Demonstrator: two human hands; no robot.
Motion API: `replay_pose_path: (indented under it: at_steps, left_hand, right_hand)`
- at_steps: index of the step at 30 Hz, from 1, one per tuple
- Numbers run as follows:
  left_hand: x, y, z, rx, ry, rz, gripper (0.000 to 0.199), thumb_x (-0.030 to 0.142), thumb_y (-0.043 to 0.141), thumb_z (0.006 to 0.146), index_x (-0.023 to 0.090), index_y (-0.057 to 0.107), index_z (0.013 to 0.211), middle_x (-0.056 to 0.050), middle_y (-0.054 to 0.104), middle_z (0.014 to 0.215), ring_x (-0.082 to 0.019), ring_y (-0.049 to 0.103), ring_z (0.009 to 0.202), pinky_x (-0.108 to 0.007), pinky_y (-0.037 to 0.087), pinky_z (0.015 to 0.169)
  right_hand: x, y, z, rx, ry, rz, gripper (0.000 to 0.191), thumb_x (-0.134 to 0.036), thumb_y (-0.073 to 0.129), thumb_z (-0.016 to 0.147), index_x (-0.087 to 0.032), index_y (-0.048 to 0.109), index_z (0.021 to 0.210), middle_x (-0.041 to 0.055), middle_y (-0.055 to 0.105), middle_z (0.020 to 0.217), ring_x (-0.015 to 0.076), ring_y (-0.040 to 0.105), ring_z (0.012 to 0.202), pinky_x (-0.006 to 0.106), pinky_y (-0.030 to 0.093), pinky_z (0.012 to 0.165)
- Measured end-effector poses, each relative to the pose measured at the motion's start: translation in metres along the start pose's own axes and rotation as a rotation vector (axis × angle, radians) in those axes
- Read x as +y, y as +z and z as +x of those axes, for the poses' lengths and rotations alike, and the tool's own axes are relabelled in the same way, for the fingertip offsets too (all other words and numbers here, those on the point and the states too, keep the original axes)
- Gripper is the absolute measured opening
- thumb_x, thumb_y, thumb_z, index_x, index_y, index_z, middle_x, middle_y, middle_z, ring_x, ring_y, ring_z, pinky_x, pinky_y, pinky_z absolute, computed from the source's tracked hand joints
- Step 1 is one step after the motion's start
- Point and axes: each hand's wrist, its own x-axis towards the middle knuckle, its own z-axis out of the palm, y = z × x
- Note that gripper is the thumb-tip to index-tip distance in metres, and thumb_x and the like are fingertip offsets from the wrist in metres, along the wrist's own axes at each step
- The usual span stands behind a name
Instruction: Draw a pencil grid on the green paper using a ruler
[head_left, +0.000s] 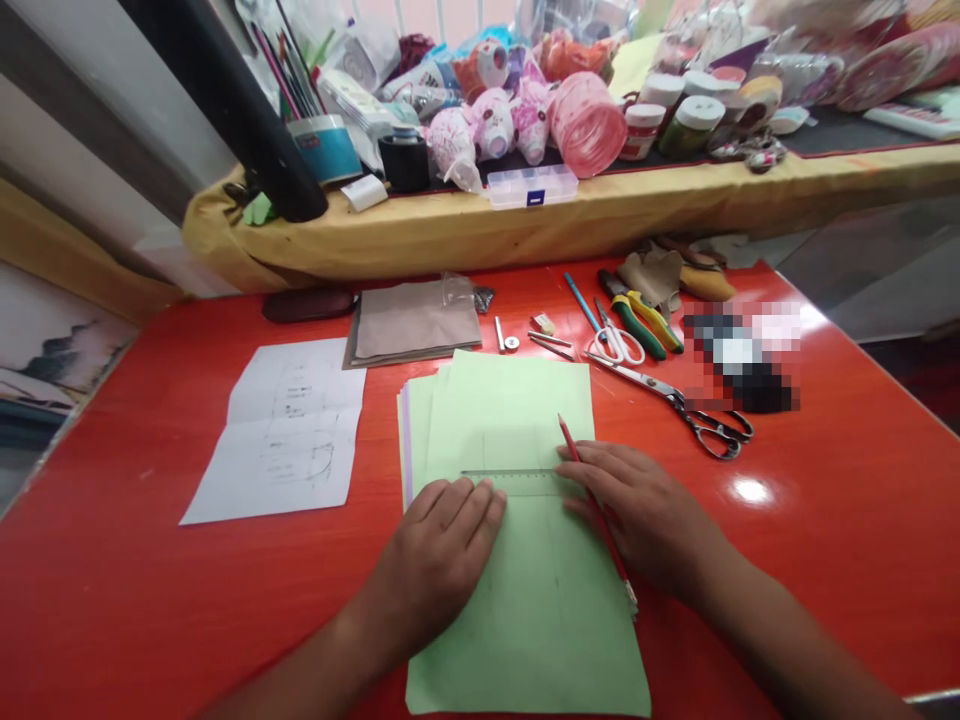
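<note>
The left hand lies spread flat, pressing what seems to be a clear ruler across a sheet of pale green paper near the middle of a red table. Just right of it, the right hand rests at the ruler's right end, loosely gripping a red pencil whose point aims far. A pencilled sketch sheet lies left of the green paper; long-bladed scissors lie far right.
</note>
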Motion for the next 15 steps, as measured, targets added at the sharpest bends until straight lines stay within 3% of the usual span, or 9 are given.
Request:
replay_pose_path:
  at_steps: [5, 15]
  left_hand:
    - [0.010, -0.001, -0.003, -0.036, -0.027, 0.012, 0.037, 0.002, 0.047, 0.102, 0.005, 0.066, 0.133, -0.018, 0.073, 0.130, -0.032, 0.069, 0.117, -0.047, 0.052, 0.099]
    - [0.018, 0.000, -0.010, -0.073, -0.044, 0.031, 0.044, 0.002, 0.050, 0.099, 0.004, 0.063, 0.140, -0.020, 0.065, 0.148, -0.035, 0.067, 0.125, -0.049, 0.055, 0.098]
  right_hand:
    - [-0.003, 0.006, -0.017, 0.050, 0.008, -0.005, 0.023, -0.017, 0.057, 0.108, -0.021, 0.072, 0.126, 0.0136, 0.079, 0.135, 0.0310, 0.075, 0.125, 0.053, 0.064, 0.102]
    - [-0.006, 0.010, -0.019, 0.141, 0.048, 0.048, 0.027, -0.011, 0.057, 0.106, -0.022, 0.072, 0.126, 0.0129, 0.080, 0.132, 0.0283, 0.077, 0.121, 0.051, 0.066, 0.099]
